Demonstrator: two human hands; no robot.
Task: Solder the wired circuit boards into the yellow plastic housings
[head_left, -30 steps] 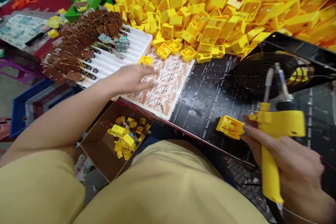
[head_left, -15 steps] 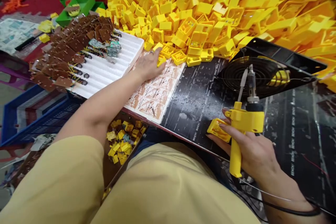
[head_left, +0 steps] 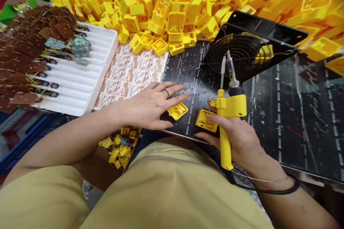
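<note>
My left hand (head_left: pixel 150 106) lies flat on the black mat (head_left: pixel 295 114), fingers stretched out. A small yellow plastic housing (head_left: pixel 177 110) rests on the mat between its thumb and fingertips, touching or nearly touching them. My right hand (head_left: pixel 242 143) is wrapped round the grip of a yellow soldering gun (head_left: pixel 228 114), tip pointing away from me. The same hand's fingers press a second yellow housing (head_left: pixel 205 120) against the mat. The two housings lie a short way apart.
A big pile of yellow housings (head_left: pixel 188 0) fills the back. A black fan (head_left: pixel 239 55) stands behind the gun. At left are a white foam tray (head_left: pixel 77 82) with brown circuit boards (head_left: pixel 32 43), a printed sheet (head_left: pixel 129 71) and a box of yellow parts (head_left: pixel 120 146) below the table edge.
My left hand reached to the pile's edge, then came back with a yellow housing to the mat beside my right hand. The right hand and gun shifted slightly left in view.
</note>
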